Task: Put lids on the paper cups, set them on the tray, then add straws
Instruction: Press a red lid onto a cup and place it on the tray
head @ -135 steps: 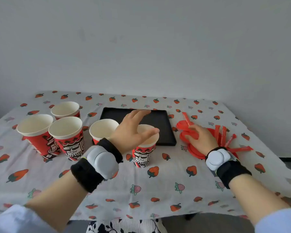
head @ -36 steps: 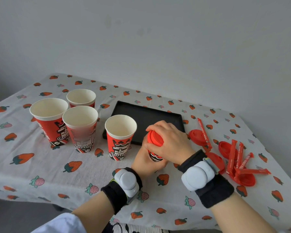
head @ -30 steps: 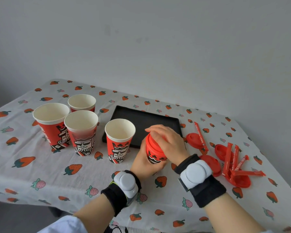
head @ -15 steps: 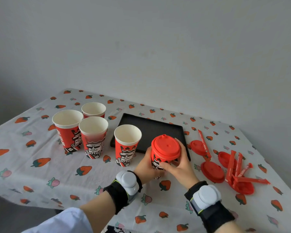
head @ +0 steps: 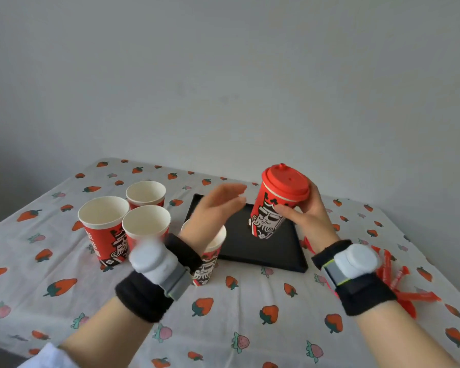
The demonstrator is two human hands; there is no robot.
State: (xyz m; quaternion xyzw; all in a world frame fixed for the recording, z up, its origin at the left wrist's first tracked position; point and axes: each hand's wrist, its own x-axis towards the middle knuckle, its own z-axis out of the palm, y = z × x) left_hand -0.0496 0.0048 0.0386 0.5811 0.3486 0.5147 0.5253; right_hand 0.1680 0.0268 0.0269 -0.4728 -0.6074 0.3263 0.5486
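Observation:
My right hand (head: 307, 217) grips a red paper cup (head: 270, 216) with a red lid (head: 285, 185) on it, tilted and lifted over the black tray (head: 263, 253). My left hand (head: 214, 212) is off the cup, fingers spread and blurred, just left of it above the tray's left side. Beneath my left wrist stands an unlidded cup (head: 209, 258). Three more unlidded cups (head: 104, 229) (head: 146, 227) (head: 146, 193) stand to the left. Red straws (head: 398, 282) lie at the right, partly hidden behind my right wrist.
A strawberry-print tablecloth (head: 250, 314) covers the table. A plain grey wall (head: 223, 75) stands behind it. The table's right edge runs close behind the straws. The spare lids are hidden by my right arm.
My right hand has lifted the lidded cup off the cloth and carried it back over the tray. My left hand has let go of the cup and opened.

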